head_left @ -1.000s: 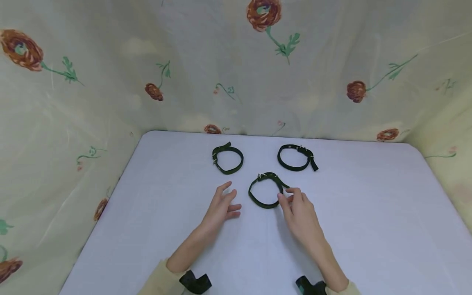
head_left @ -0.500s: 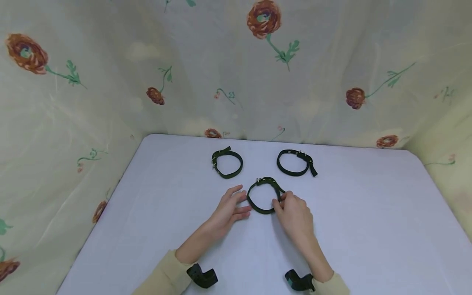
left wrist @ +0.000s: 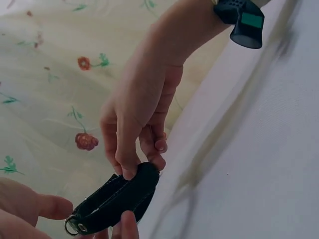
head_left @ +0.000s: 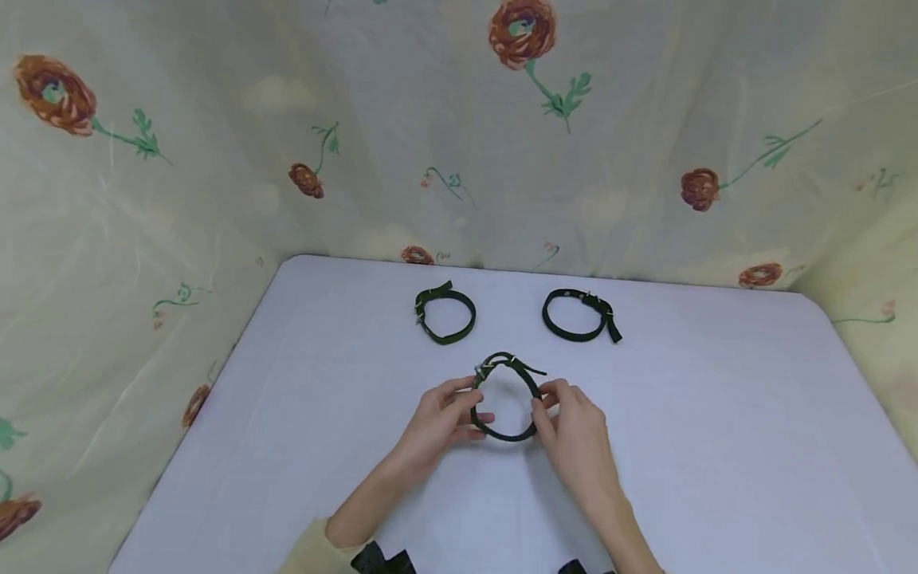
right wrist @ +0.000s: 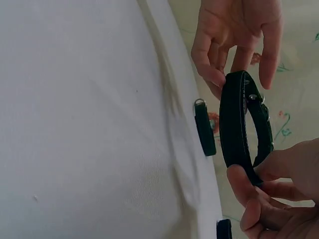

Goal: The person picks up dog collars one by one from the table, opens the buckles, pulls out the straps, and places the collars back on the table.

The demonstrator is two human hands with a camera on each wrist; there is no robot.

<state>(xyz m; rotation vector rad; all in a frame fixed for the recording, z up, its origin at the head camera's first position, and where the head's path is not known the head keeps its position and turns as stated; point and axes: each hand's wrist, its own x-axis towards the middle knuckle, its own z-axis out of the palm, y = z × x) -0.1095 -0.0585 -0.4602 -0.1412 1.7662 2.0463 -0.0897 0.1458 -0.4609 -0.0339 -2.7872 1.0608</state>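
Above the middle of the white table (head_left: 717, 430), a dark green collar (right wrist: 233, 127), round and stitched, its metal ring (left wrist: 71, 225) at left and free end pointing right, is pinched by the right hand (head_left: 577, 426) while the left hand (head_left: 436, 418), fingers loosely spread, touches its left side.

One dark looped strap (head_left: 419, 307) and a second looped strap (head_left: 594, 301) lie apart towards the far edge of the white counter (head_left: 724, 430). Pale sheeting (head_left: 617, 167) (printed with red-brown flowers (head_left: 539, 36)) lines rear and sides.
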